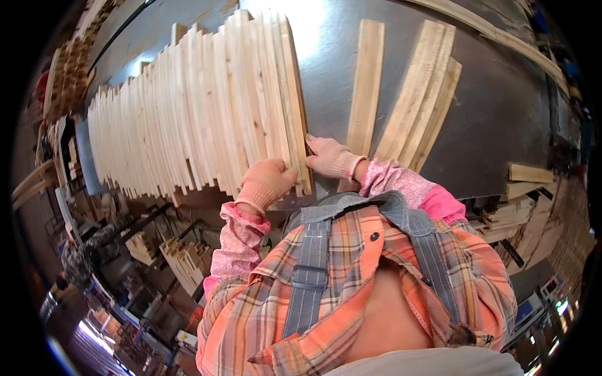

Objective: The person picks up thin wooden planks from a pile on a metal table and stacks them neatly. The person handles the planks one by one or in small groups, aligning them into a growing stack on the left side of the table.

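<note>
A long row of pale wooden strips (pixel 207 106) lies side by side on a dark, smooth tabletop (pixel 495 125). My left hand (pixel 268 182), in a light knit glove, is curled over the near ends of strips toward the row's right end. Against the outer side of the rightmost strip (pixel 293 106) is my right hand (pixel 332 156), gloved alike, its thumb and fingers gripping at that edge. Some of its fingertips are hidden by the wood. Just right of this hand lie a single board (pixel 367 81) and a fanned group of boards (pixel 419 94).
Stacked wood (pixel 66 75) stands at the far left. Below the table's near edge are bundles of short pieces (pixel 182 260) on the left and stacked boards (pixel 530 216) on the right. A long curved-looking strip (pixel 501 37) runs along the far right edge.
</note>
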### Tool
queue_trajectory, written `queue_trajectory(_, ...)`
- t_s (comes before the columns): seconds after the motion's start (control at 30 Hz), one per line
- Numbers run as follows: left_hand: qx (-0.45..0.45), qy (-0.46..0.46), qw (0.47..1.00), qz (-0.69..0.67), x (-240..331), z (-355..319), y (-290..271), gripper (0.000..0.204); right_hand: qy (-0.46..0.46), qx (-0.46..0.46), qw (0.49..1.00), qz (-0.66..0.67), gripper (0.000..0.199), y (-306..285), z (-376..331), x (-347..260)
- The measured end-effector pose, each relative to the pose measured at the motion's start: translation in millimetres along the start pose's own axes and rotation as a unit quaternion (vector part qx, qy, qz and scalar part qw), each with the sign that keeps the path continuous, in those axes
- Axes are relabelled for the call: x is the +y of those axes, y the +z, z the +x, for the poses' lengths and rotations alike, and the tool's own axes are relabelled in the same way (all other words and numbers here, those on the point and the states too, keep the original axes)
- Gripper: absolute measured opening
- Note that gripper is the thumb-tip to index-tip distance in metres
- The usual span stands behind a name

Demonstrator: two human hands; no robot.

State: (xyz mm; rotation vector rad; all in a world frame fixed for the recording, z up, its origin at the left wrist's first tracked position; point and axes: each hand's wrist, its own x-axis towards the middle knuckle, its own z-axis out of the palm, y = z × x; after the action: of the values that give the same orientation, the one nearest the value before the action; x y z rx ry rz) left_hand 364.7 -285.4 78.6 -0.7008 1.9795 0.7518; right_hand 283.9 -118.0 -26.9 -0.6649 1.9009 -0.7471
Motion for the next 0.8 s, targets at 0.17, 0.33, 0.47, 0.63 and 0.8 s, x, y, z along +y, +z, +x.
queue_trajectory(0.17, 0.287, 0.028, 0.944, -0.159, -50.4, -8.4, -7.9, 0.058, 0.087, 0.130, 0.984, -0.084, 0.065, -54.3, -13.6, 0.2)
queue_trajectory(0.33, 0.356, -0.032, 0.911, -0.206, -84.3, -22.3, -18.0, 0.056, 0.233, 0.301, 0.902, -0.204, 0.092, -90.1, -7.1, 17.8)
queue_trajectory(0.47, 0.391, -0.022, 0.901, -0.186, -85.8, -35.6, -10.6, 0.052, 0.260, 0.300, 0.892, -0.217, 0.097, -85.6, 12.6, 24.8)
queue_trajectory(0.63, 0.446, -0.019, 0.875, -0.187, -102.7, -49.6, 1.9, 0.048, 0.085, 0.242, 0.965, 0.050, 0.061, -91.6, 42.7, 18.9)
queue_trajectory(0.8, 0.464, 0.001, 0.854, -0.236, -118.7, -64.1, 7.4, 0.047, 0.005, 0.155, 0.987, 0.040, 0.057, -75.4, 66.0, 7.3)
